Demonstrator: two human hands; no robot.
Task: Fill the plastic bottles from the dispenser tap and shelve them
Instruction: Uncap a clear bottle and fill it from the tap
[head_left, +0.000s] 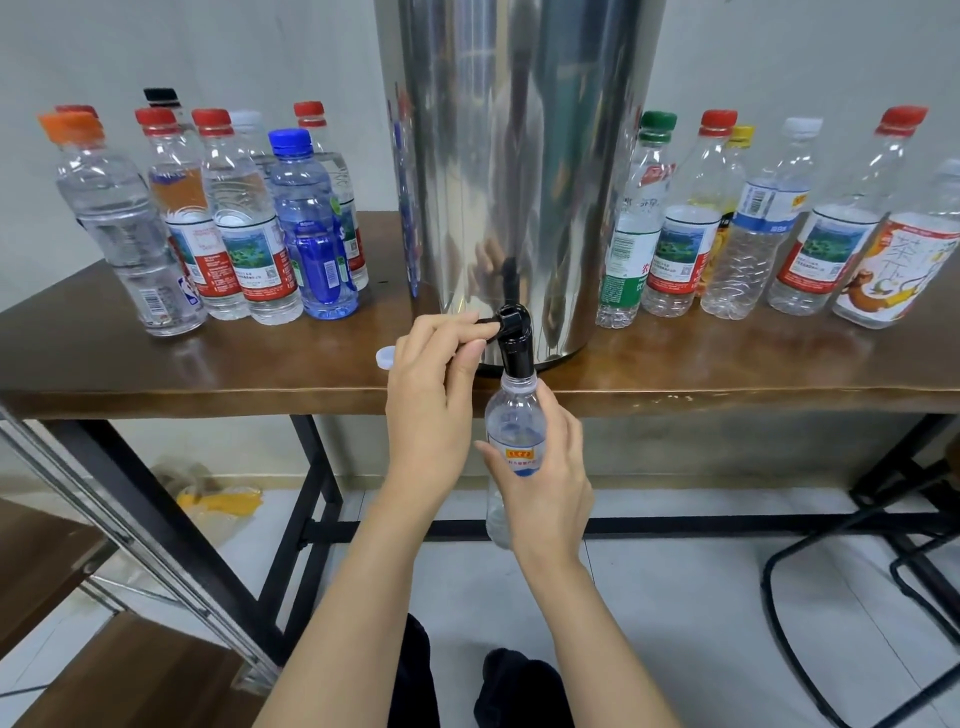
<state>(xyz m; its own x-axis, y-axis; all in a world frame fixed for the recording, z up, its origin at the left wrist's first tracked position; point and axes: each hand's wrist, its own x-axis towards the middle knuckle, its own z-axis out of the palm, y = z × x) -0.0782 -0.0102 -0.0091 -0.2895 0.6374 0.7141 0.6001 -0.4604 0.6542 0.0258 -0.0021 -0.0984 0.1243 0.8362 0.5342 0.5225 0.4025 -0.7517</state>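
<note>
Wood-top table (208, 364) on a black metal frame runs across the whole view, against a pale wall. Tiled floor below. Steel dispenser (519, 156), a tall shiny drum, stands at table centre near the front edge; its top is out of frame.

Shelf unit (47, 561), brown boards in a metal frame, sits bottom L, only partly in view. Yellow bag (218, 506) lies on the floor under the table, L of centre.

L bottles (228, 223): a tight cluster of 8 on the table, L of the drum, all upright and capped (mostly red, plus 1 orange, 1 black, 1 white, 1 blue). R bottles (748, 234): a row on the table, R of the drum, upright and capped (green, red, yellow, white, red), w/ 1 more cut off by the frame edge.

Both forearms reach up from the bottom. L hand (426, 410) is raised to the tap lever, thumb and forefinger pinching the lever's tip from below and above; other fingers curled in. R hand (545, 467) is wrapped round the bottle (514, 431), thumb across the label, fingers behind.

That bottle is clear w/ a blue-yellow label, uncapped, upright, held off the table's front edge w/ its mouth right under the spout, touching or nearly so. Water level hard to read.

Black tap (514, 332) juts from the drum's base over the table edge.

1 loose white cap (385, 357) lies on the table just L of the L hand.
</note>
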